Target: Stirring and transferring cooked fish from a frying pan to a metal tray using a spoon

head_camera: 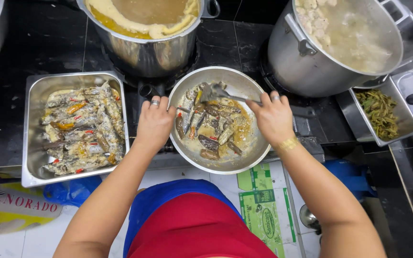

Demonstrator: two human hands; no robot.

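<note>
The left hand (155,122) grips the rim of the round metal bowl (244,83) at centre frame, fingers closed over its edge. The right hand (274,117) is clamped on a spoon (216,93) dipping into the fish pieces in sauce (211,126). The bowl looks mostly emptied, with only a shallow layer left, while the steel tray (34,143) at left already carries a full layer of the same fish. Two big pots (149,52) sit on the dark counter (39,43) above. Lower centre, a flattened green carton (259,200) lies on the floor; lower left, a yellow-and-white bag (20,205).
</note>
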